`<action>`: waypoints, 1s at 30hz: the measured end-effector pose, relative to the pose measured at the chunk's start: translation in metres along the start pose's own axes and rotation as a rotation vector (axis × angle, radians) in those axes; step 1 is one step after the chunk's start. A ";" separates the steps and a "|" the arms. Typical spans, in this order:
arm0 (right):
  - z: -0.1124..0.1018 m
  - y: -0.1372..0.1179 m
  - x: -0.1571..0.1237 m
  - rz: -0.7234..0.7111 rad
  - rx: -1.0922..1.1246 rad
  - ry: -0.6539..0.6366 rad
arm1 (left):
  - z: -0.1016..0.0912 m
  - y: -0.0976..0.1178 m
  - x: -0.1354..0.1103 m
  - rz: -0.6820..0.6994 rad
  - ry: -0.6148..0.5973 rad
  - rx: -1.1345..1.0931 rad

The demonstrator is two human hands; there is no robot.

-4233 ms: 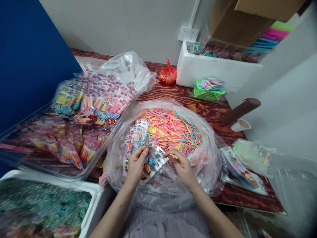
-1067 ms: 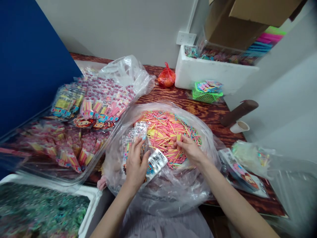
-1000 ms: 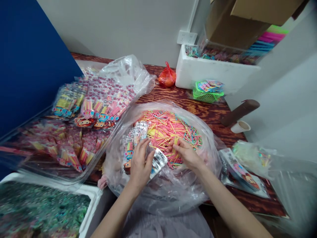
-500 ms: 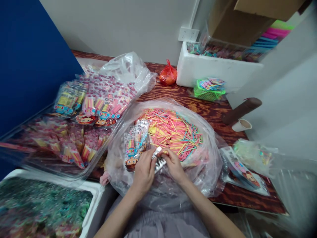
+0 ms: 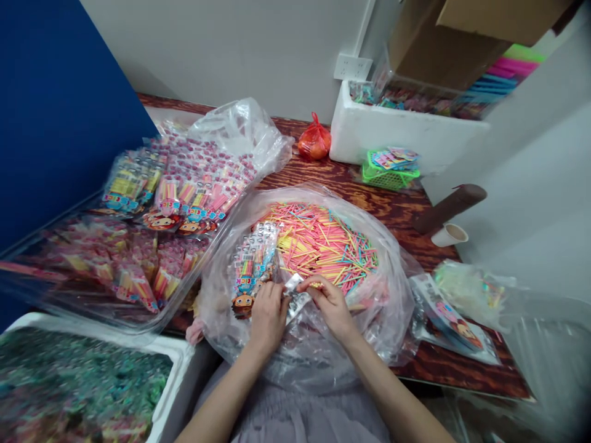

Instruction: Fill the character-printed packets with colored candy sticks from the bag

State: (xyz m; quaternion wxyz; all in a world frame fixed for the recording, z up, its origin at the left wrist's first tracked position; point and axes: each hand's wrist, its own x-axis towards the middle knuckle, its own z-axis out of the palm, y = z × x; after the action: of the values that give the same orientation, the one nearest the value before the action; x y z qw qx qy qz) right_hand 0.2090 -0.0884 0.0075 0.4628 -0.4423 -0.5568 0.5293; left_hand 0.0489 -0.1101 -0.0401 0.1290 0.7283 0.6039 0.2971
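Observation:
A big clear plastic bag (image 5: pixel 392 307) lies open in front of me, heaped with thin coloured sticks (image 5: pixel 323 240). A stack of printed packets (image 5: pixel 252 264) leans on the heap's left side. My left hand (image 5: pixel 268 314) pinches the mouth of a small clear packet (image 5: pixel 295 295) with a barcode. My right hand (image 5: pixel 330 304) pinches a few sticks at that packet's opening. The two hands nearly touch over the bag's near edge.
Filled packets (image 5: pixel 184 197) pile in a clear bag at left, above a white foam box (image 5: pixel 170 351). Behind stand another foam box (image 5: pixel 401 132), a green basket (image 5: pixel 390 175), a red bag (image 5: pixel 314 143), a paper cup (image 5: pixel 450 234) and flat packets (image 5: pixel 452 323).
My right hand drew back from the stick heap with a few sticks and met the left hand at the small packet. The left hand closed on the packet's mouth.

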 end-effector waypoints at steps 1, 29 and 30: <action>0.000 -0.001 0.000 -0.007 -0.003 -0.005 | -0.001 0.000 0.000 0.007 -0.001 -0.007; -0.001 -0.004 -0.007 -0.012 -0.032 -0.011 | -0.050 0.001 0.022 -0.599 0.263 -1.041; -0.002 -0.002 -0.006 -0.004 -0.028 -0.013 | -0.050 0.001 0.022 -0.586 0.228 -1.009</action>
State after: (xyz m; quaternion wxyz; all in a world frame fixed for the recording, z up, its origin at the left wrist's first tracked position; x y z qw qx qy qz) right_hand 0.2120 -0.0945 0.0092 0.4539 -0.4445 -0.5679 0.5233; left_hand 0.0220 -0.0978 0.0062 0.4702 0.3434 0.5737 0.5760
